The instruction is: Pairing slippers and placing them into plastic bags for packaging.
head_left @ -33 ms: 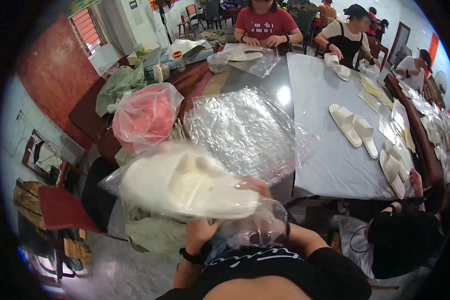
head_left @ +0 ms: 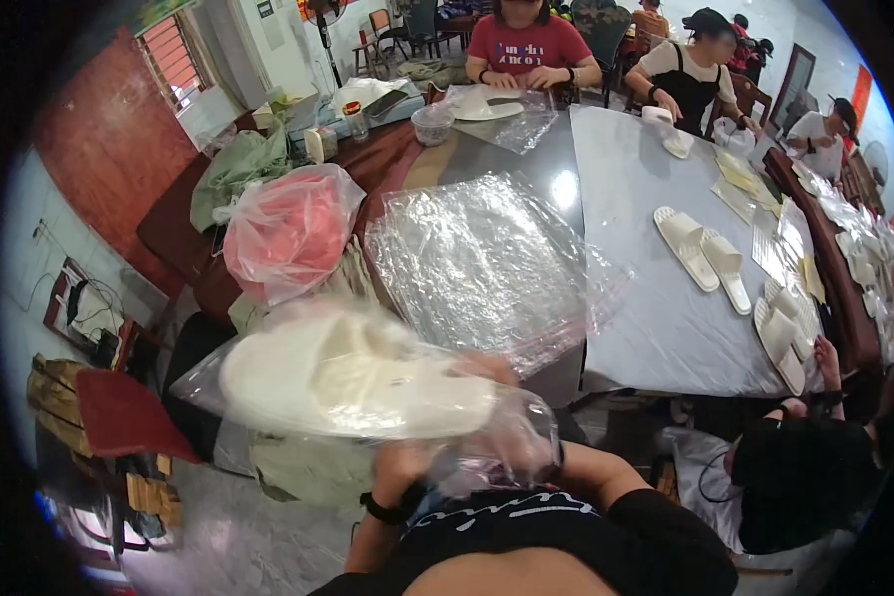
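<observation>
A cream slide slipper [head_left: 358, 382] in a clear plastic bag is held in front of my body, its wide toe end pointing left and blurred by motion. My left hand [head_left: 399, 462] grips it at the near edge, with the fingers hidden behind the slipper. Over the narrower right end closes my right hand [head_left: 526, 437], partly covered by the bag's loose, crumpled plastic. Beyond the slipper, a stack of clear plastic bags [head_left: 482, 258] lies flat on the table.
A pink bundle in a clear bag [head_left: 293, 228] sits left of the stack. Cream slippers [head_left: 685, 248] lie on the grey tabletop [head_left: 636, 328] at right. Co-workers sit across the table, and another person [head_left: 805, 467] is close on my right. A red chair [head_left: 134, 417] stands at left.
The bagged slipper has shifted a little left and down, with both hands still on it. The bag's loose plastic at the right has moved along too.
</observation>
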